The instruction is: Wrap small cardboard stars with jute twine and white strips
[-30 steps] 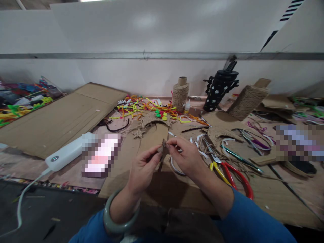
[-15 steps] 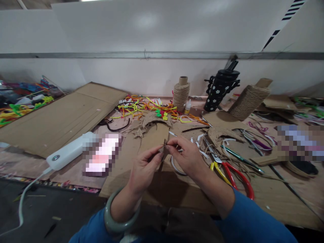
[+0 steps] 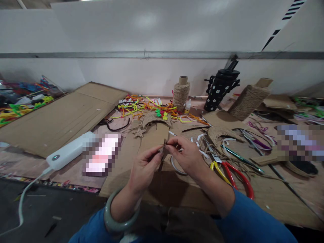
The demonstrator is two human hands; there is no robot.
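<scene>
- White panels (image 3: 121, 30) rise behind a cluttered, pinkish worktop, where a broad sheet of cardboard (image 3: 63, 113) lies at the person's left.
- From where I stand, a small brown piece (image 3: 165, 143) sits between both sets of fingertips, just above more cardboard (image 3: 115, 179) at the front; it's too small to make out exactly.
- Left hand (image 3: 143, 167): thumb and forefinger pinch together at that piece, a pale bangle (image 3: 108, 216) round the wrist.
- Right hand (image 3: 186, 153): thumb and fingertips pinch the same piece from the other side, the remaining fingers curled.
- Beyond the hands lie a twine star (image 3: 138, 132) and a twine crescent (image 3: 149, 118) with green, red and yellow bits on it.
- Near the right forearm rest shears (image 3: 227, 169) with red and yellow handles; a second crescent (image 3: 215, 134) lies past them.
- Farther back, one twine spool (image 3: 181, 96) stands upright beside a little bottle (image 3: 187, 107); another spool (image 3: 246, 104) tilts near a black, flower-patterned container (image 3: 219, 88).
</scene>
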